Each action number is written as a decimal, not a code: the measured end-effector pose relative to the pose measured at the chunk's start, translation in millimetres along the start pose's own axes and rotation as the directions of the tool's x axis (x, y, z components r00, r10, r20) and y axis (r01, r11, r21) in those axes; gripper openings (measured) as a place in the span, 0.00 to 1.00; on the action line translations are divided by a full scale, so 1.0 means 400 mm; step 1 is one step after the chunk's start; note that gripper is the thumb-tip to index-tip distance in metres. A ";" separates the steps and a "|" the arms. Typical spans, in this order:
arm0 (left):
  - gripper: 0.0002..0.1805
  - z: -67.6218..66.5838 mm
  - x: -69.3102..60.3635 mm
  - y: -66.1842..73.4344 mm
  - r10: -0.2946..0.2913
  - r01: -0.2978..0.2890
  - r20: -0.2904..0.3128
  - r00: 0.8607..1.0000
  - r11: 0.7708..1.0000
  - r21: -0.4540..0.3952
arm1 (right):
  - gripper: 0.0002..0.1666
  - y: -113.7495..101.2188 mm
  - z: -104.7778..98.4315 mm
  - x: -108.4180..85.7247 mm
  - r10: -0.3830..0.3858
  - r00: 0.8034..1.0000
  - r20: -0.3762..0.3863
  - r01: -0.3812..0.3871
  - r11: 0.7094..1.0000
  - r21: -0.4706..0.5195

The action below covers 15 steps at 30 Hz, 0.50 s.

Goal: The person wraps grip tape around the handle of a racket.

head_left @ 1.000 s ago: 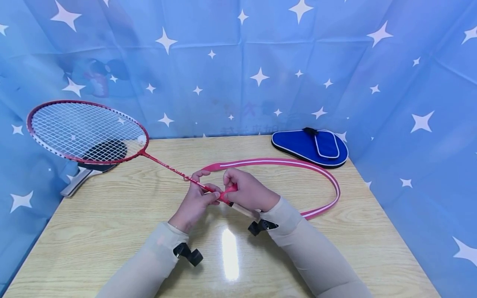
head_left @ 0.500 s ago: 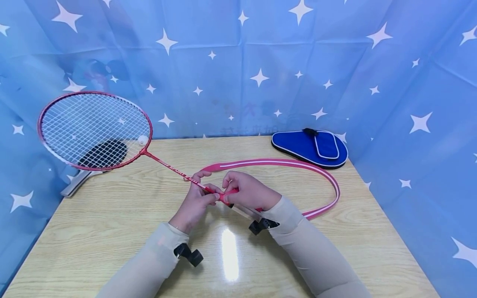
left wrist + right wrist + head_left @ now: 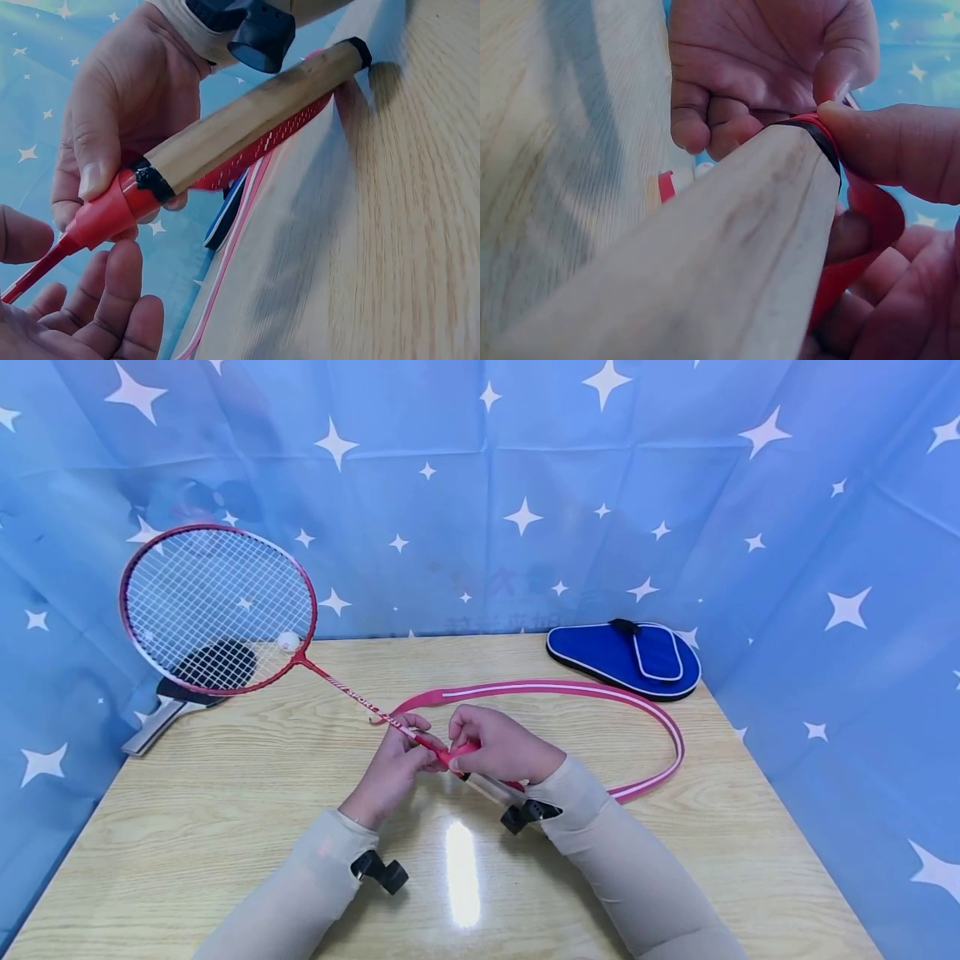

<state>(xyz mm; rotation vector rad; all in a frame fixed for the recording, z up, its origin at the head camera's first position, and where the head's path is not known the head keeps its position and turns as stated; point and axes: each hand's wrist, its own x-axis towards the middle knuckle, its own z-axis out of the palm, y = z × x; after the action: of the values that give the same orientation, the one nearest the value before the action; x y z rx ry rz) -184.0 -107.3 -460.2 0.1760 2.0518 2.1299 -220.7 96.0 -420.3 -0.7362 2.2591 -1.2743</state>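
Seeing a blue, white-trimmed, paddle-shaped case [image 3: 600, 650] lying right on a pale wood-grain table [image 3: 225, 827]; seeing a black, straight-handled bat [image 3: 161, 724] near a small white ball [image 3: 288, 642] leftward; seeing a blue, star-printed curtain [image 3: 420, 568] hanging behind.

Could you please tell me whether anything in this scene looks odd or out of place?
Yes: the badminton racket has a bare wooden handle, where wrapping would be expected; the red perforated tape trails alongside it rather than covering it.

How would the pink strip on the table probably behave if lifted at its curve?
The pink strip would likely flop, since it already bends in a loose curve. It looks light, being thin and narrow.
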 end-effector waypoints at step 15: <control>0.07 0.031 -0.012 -0.012 0.091 -0.084 -0.074 0.993 0.992 0.098 | 0.18 0.004 0.006 0.004 0.005 1.000 -0.026 -0.003 0.998 0.055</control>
<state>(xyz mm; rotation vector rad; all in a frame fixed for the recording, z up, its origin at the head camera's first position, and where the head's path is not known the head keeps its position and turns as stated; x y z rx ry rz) -176.6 -96.0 -464.4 0.2017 2.2311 2.1227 -220.9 94.1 -423.0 -0.6991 2.2351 -1.3459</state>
